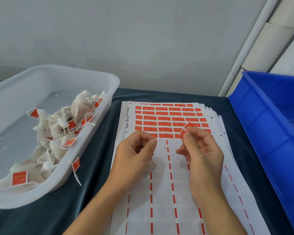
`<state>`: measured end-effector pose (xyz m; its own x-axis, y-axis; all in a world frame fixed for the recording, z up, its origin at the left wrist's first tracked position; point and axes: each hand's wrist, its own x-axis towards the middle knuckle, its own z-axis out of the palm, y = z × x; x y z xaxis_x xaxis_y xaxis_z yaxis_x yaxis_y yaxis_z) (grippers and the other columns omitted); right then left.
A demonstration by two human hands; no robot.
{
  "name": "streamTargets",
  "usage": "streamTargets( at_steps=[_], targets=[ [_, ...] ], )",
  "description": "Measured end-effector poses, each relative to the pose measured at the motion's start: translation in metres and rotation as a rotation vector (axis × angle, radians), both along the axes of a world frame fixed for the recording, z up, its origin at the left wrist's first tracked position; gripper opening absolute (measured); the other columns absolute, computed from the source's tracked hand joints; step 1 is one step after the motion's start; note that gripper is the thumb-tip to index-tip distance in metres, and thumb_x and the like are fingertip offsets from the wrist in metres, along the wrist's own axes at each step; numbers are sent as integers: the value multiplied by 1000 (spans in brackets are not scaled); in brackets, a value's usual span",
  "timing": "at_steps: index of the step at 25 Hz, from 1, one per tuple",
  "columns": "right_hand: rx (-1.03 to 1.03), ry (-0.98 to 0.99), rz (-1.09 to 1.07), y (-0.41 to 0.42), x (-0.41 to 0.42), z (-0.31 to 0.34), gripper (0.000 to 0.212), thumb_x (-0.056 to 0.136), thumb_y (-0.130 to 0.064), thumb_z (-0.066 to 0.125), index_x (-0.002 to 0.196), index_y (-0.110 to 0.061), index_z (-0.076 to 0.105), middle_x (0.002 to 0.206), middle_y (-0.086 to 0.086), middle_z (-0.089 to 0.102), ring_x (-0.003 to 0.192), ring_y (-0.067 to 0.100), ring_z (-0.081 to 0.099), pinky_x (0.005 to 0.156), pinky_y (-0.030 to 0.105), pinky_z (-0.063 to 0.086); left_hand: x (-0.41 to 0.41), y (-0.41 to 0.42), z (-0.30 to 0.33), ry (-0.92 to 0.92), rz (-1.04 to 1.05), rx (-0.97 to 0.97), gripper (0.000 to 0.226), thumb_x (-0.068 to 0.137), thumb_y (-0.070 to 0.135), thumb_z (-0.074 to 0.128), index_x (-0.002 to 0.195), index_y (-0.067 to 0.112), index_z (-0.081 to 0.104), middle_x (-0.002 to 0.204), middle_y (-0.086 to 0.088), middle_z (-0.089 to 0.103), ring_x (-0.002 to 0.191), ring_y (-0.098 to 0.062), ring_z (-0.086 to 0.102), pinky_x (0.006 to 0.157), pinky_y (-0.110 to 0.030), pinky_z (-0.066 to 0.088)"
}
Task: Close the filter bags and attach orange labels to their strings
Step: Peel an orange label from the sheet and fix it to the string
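Orange rectangular adhesive labels fill the far half of a white backing sheet (159,200) lying topmost on a fanned stack of like sheets; the near half is stripped, showing only blank cells and thin red dashed columns. The stack rests on a dark teal, velvety cloth surface (95,116). The right hand (202,150) pinches one peeled orange label (185,131) between thumb and forefinger, the label bowed and held upright above the sheet. The left hand (136,155) is curled around a small off-white fabric filter bag (150,166), only a crumpled part of which shows beneath the palm, and its thumb and forefinger pinch the bag's thin white string (162,144), which hangs in a short loop between the two hands. The label and the string are near one another; whether they touch cannot be told. At left stands a translucent white plastic tub (109,92) with rounded corners, holding a heap of gathered cream filter bags (58,122), their strings carrying orange labels; one labelled string drapes over its near rim. At right is a rigid blue plastic bin (261,124) with ribbed walls.
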<state>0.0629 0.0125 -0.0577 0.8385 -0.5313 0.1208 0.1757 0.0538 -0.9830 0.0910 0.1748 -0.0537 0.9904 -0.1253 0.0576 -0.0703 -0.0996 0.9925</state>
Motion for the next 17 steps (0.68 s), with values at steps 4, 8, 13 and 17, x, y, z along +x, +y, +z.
streamTargets(
  at_steps=[4,8,13,17],
  targets=[
    [75,-1,206,9,-2,2,35,88,-29,74,121,-38,69,97,1,75,79,18,72,68,30,62,-1,-3,1,-30,-24,-2,9,101,21,66,94,22,72,89,10,75,80,-13,72,66,-18,57],
    [104,52,268,10,-4,3,19,88,-34,78,106,-33,76,97,1,78,78,17,72,70,29,59,-1,-4,0,-37,-41,-17,9,101,22,66,95,22,73,92,12,76,85,-12,72,65,-16,57],
    [43,78,299,13,-7,6,18,86,-43,78,99,-31,79,86,2,76,65,15,66,63,26,58,-1,-4,1,-56,-58,-34,9,101,24,65,98,21,74,99,16,77,94,-8,74,68,-15,57],
    [2,108,291,16,-6,5,20,81,-46,73,97,-37,78,84,-1,77,63,16,68,60,25,59,-2,-4,2,-57,-63,-31,11,101,25,64,97,24,74,97,17,77,93,-7,73,68,-13,56]
  ],
)
